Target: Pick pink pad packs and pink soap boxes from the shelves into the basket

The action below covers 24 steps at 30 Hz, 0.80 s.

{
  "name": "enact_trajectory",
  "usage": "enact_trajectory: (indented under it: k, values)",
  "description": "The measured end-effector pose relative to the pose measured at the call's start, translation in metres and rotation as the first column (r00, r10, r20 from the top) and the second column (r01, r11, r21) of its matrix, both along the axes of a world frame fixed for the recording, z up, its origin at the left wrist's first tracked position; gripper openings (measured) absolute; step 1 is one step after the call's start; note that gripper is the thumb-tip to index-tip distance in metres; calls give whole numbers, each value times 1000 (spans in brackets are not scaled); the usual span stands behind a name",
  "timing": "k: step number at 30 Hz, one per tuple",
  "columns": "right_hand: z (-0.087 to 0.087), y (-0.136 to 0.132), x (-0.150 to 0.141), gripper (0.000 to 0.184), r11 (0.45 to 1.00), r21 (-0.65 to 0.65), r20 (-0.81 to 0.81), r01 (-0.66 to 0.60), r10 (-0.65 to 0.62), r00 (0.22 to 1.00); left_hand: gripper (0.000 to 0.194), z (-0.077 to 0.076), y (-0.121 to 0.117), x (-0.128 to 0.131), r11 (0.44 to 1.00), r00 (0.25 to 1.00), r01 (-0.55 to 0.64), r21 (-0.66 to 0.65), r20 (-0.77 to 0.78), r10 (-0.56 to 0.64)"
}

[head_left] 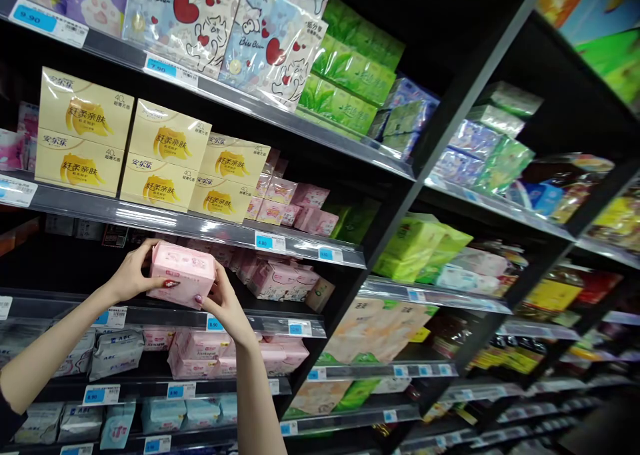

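Head view, left of centre: left hand (131,275) and right hand (225,307) clasp a pink, box-shaped plastic pack (187,268) — long axis between them, sloping down rightward.

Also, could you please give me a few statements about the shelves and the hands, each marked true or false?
1. The left hand and right hand both hold a pink pack. True.
2. The left hand wears a glove. False: it is bare.
3. Packs printed with red hearts stand one shelf above the yellow boxes. True.
4. The yellow boxes are on a shelf lower than the held pack. False: their shelf is above it.
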State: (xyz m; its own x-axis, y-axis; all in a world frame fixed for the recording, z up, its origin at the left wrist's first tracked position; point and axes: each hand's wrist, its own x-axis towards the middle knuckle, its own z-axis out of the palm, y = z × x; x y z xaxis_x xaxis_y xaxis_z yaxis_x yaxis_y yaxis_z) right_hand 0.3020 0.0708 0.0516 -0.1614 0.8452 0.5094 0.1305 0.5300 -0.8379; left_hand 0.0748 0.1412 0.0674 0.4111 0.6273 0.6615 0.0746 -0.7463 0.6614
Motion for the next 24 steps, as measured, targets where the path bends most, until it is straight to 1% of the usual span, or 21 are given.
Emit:
enact_trajectory:
  k: [2, 3, 4, 6, 7, 8, 9, 11, 14, 17, 21, 24]
  values:
    - [0, 3, -2, 70, 998, -15, -9, 56, -56, 998, 72, 0, 3, 3, 998, 999, -26, -52, -30, 25]
    - [0, 4, -3, 64, 996, -16, -21, 86, -86, 996, 75, -2, 5, 4, 998, 999, -22, -54, -47, 20]
    - [0, 6, -5, 59, 993, -17, -40, 116, -117, 992, 82, -3, 5, 5, 999, 998, 0, -45, -64, -3]
    - [-2, 8, -7, 52, 987, -47, -86, 156, -160, 983, 112, -7, 5, 6, 996, 989, 92, -6, -112, -92]
    - [-3, 9, -8, 51, 985, -74, -108, 155, -162, 981, 127, -8, 5, 5, 989, 979, 147, 13, -143, -144]
    - [-4, 10, -8, 52, 984, -103, -127, 142, -154, 980, 138, -9, 3, 5, 981, 967, 193, 29, -174, -185]
    - [-5, 10, -8, 52, 984, -129, -142, 125, -143, 979, 142, -10, 2, 4, 974, 958, 220, 48, -198, -207]
    - [-5, 9, -8, 52, 982, -161, -156, 103, -129, 979, 138, -9, -1, 4, 971, 961, 208, 116, -207, -181]
    - [-5, 6, -8, 51, 979, -176, -160, 100, -129, 979, 117, -6, -3, 5, 968, 984, 135, 213, -147, -105]
    - [-4, 4, -8, 51, 980, -175, -169, 93, -123, 978, 103, -5, -3, 8, 969, 988, 140, 204, -91, -123]
    - [-4, 3, -10, 52, 979, -178, -151, 102, -130, 980, 98, -7, 1, 10, 969, 989, 151, 195, -42, -145]
    - [1, -3, -6, 53, 982, -147, -108, 118, -135, 985, 95, -8, 2, 10, 964, 984, 175, 200, -13, -176]
